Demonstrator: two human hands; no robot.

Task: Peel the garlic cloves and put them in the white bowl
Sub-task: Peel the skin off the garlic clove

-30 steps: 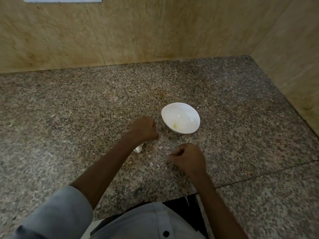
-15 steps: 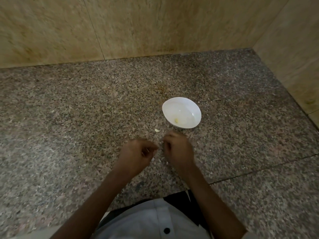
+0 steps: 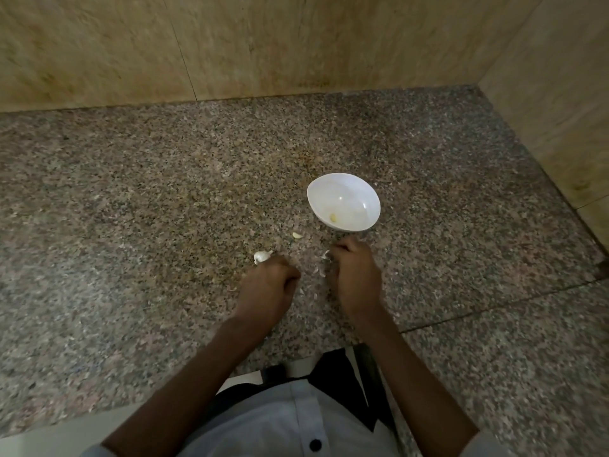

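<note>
The white bowl [image 3: 343, 201] stands on the granite counter [image 3: 164, 209] with one peeled clove [image 3: 333, 218] inside. My left hand [image 3: 268, 285] is curled into a fist around a small garlic clove that is almost hidden. A piece of garlic bulb [image 3: 262, 256] lies on the counter just beyond its knuckles. My right hand [image 3: 354, 275] is just below the bowl, its fingertips pinching a white scrap of garlic skin [image 3: 325, 254]. A loose clove [image 3: 297, 235] lies on the counter between the bulb piece and the bowl.
Small flakes of garlic skin [image 3: 318, 271] lie scattered between my hands. Beige tiled walls [image 3: 296, 44] close the counter at the back and on the right. A seam [image 3: 494, 305] crosses the counter at the right. My shirt [image 3: 290, 420] fills the bottom edge.
My left hand drew back from beside the bowl and met my right hand. The two have since parted a little. The bulb piece and the loose clove stayed on the counter.
</note>
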